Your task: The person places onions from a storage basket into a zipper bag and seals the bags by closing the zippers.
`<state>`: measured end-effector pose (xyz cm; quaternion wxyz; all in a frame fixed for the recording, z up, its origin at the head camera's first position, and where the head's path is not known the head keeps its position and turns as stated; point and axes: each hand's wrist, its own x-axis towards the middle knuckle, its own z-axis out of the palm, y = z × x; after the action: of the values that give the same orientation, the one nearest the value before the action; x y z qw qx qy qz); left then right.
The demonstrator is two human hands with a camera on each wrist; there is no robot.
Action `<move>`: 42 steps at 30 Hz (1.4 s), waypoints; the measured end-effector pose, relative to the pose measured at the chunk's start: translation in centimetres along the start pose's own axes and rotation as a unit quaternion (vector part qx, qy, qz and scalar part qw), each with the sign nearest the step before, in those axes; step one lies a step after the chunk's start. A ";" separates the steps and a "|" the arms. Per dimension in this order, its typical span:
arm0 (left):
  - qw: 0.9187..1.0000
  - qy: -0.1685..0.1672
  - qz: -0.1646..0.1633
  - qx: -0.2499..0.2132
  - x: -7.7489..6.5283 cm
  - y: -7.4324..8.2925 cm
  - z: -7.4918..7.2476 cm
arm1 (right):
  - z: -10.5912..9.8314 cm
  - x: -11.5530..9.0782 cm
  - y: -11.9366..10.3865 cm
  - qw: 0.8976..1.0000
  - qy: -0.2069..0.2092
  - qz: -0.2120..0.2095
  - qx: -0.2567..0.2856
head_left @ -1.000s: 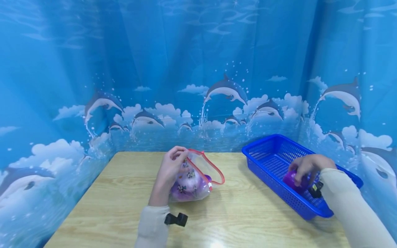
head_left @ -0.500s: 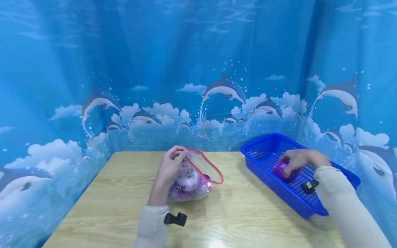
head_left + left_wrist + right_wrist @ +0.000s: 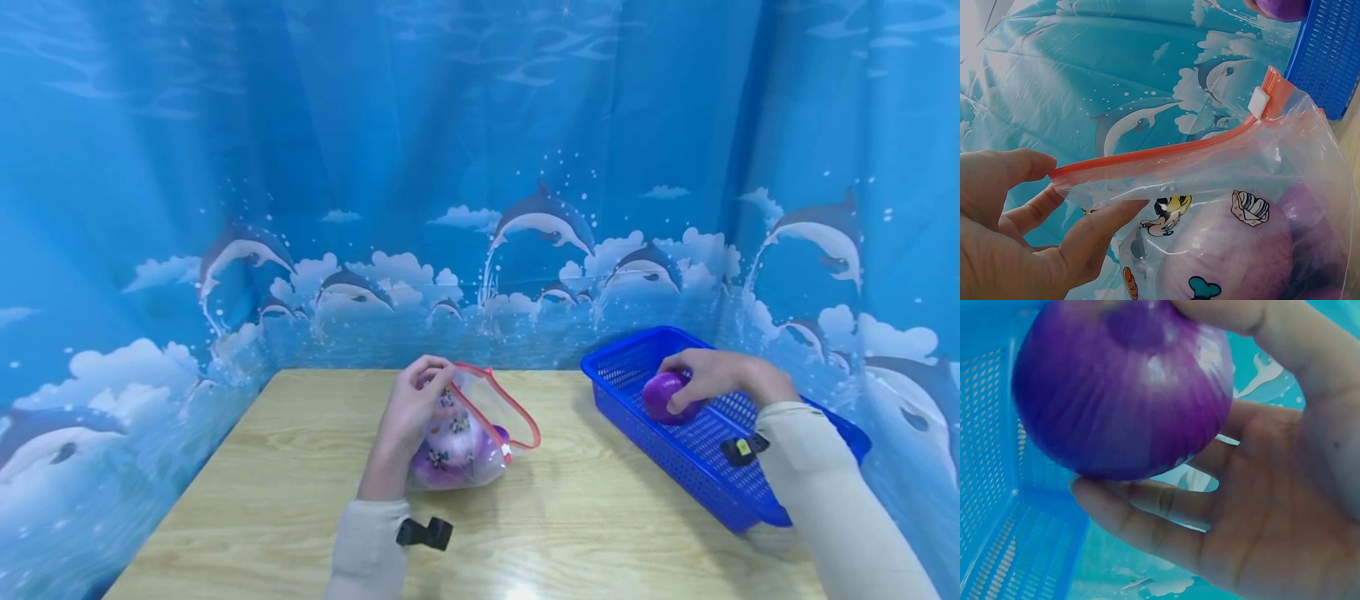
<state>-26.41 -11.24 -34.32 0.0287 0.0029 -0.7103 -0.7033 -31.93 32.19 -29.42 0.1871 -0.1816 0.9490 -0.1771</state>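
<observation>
A purple onion (image 3: 666, 398) is held in my right hand (image 3: 712, 377), over the blue basket (image 3: 720, 446). In the right wrist view the onion (image 3: 1125, 394) sits between the thumb and the fingertips (image 3: 1107, 494). My left hand (image 3: 412, 408) pinches the edge of a clear plastic zip bag (image 3: 495, 477) at its red zipper rim. That bag stands on the table with its mouth gaping to the right. Inside it, purple onions (image 3: 1229, 250) show through printed film in the left wrist view; how many cannot be made out. A white slider (image 3: 1259, 102) sits at one end of the zipper.
The wooden table (image 3: 300, 500) carries the bag in the middle and the basket at the right. Behind and beside it hangs a blue curtain (image 3: 420, 167) printed with dolphins. Black wrist cameras (image 3: 425, 533) are strapped to both sleeves.
My right hand has lifted the onion from low in the basket and moved it left, toward the basket's left side. The left hand and the bag stay in place.
</observation>
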 end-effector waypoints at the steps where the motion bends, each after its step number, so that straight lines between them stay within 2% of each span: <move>1: 1.000 0.001 -0.001 0.000 0.0 0.0 0.0 | 0.0 0.0 -0.2 1.000 0.002 -0.004 -0.002; 7: 1.000 0.010 -0.007 0.006 -0.2 -0.2 -0.1 | 0.4 0.2 -1.9 0.999 0.017 -0.010 -0.025; 15: 1.000 0.012 -0.006 0.005 -0.1 -0.4 0.0 | 1.2 1.1 -3.7 0.998 0.026 -0.054 -0.025; 26: 1.000 0.009 -0.006 0.005 -0.1 0.0 -0.1 | 2.7 2.9 -6.2 0.996 0.047 -0.068 -0.020; 38: 1.000 0.000 0.000 -0.001 -0.2 0.2 -0.1 | 4.3 5.2 -9.7 0.987 0.055 -0.150 0.020; 42: 1.000 -0.005 0.003 0.000 -0.2 0.1 -0.1 | 4.9 5.6 -10.5 0.986 0.061 -0.152 0.035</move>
<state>-26.18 -11.29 -34.27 0.0269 -0.0028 -0.7102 -0.7034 -31.76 19.43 -31.10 0.1061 -0.3059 0.9132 -0.2475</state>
